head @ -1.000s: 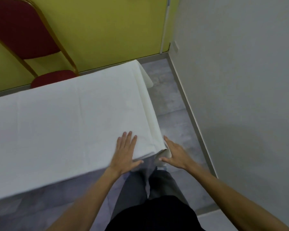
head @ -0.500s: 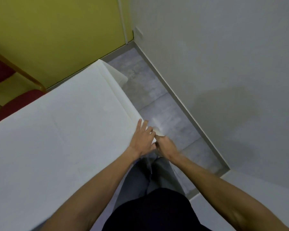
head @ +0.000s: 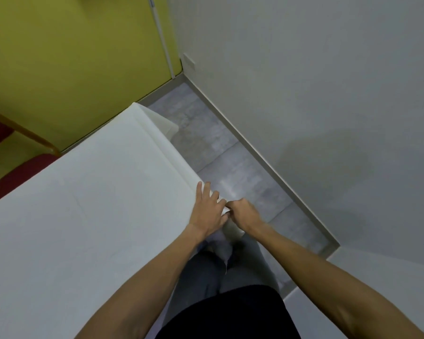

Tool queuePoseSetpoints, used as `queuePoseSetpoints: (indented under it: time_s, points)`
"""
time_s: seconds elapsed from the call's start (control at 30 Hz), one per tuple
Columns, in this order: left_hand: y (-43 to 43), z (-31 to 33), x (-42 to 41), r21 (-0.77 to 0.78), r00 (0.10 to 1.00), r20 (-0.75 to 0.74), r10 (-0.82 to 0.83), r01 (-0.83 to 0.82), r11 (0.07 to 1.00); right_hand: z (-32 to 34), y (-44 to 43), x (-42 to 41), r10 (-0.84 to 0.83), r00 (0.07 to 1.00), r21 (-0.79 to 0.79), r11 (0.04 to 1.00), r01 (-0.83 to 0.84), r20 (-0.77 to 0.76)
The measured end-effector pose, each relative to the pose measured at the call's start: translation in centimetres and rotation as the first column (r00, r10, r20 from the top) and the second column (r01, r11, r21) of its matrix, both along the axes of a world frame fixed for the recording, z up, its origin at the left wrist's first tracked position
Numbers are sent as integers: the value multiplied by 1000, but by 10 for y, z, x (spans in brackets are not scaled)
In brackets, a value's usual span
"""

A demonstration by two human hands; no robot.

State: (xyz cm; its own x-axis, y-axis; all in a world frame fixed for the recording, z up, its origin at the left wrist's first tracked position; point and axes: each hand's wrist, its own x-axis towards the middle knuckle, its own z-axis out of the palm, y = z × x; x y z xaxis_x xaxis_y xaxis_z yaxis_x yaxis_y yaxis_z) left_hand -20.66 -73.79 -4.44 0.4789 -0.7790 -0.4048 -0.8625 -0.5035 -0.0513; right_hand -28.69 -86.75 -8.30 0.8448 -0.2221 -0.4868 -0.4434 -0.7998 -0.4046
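1. The white tablecloth [head: 96, 216] is spread over the desk, which it hides. Its near right corner lies just in front of me, where my two hands meet.
2. My left hand [head: 208, 211] lies flat on the cloth at that corner, with straight, slightly spread fingers pressing it down.
3. My right hand [head: 244, 214] is clenched on the cloth's corner fold just past the desk edge, with its knuckles touching my left fingers.
4. A flap [head: 233, 231] of the cloth hangs below my right hand, above my grey trousers [head: 206, 272].
5. The grey tiled floor [head: 230, 167] runs between the desk and the pale wall [head: 304, 69].
6. A red chair [head: 17, 172] stands behind the desk on the left, against the yellow wall [head: 71, 57].
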Motion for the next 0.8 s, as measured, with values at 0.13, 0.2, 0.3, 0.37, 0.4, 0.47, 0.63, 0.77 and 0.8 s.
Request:
queuePoseSetpoints:
  time_s: [0.13, 0.2, 0.3, 0.37, 0.4, 0.47, 0.63, 0.77, 0.8]
  points:
    - [-5, 3, -4, 13, 1000, -10, 5, -5, 1000, -10, -5, -8, 22, 999, 7, 1000, -22, -45]
    - [-6, -1, -3, -18, 999, -22, 29, -29, 999, -11, -13, -6, 65, 995, 9, 998, -65, -69]
    - [-5, -6, -3, -26, 998, -38, 43, -44, 999, -21, -30, -8, 190, 971, 7, 982, -191, -148]
    - [-9, -5, -2, -3, 996, -59, 72, -72, 997, -28, -52, -9, 244, 946, 7, 969, -249, -214]
    - [-11, -3, -3, 11, 993, -65, 96, -95, 995, -31, -66, -9, 259, 935, 3, 964, -267, -243]
    - [-14, 0, -7, 33, 986, -69, 154, -152, 988, -30, -90, -10, 278, 916, 17, 958, -286, -290]
    - [-31, 9, -24, 80, 953, -66, 295, -290, 954, 8, -111, 42, 365, 930, 126, 926, -357, -48]
    - [-33, 4, -37, -221, 868, -106, 485, -496, 840, 54, -64, 109, 592, 702, 55, 748, -661, 396]
    - [-35, 4, -40, -277, 801, -121, 586, -594, 755, 61, -50, 121, 675, 576, -26, 659, -752, 461]
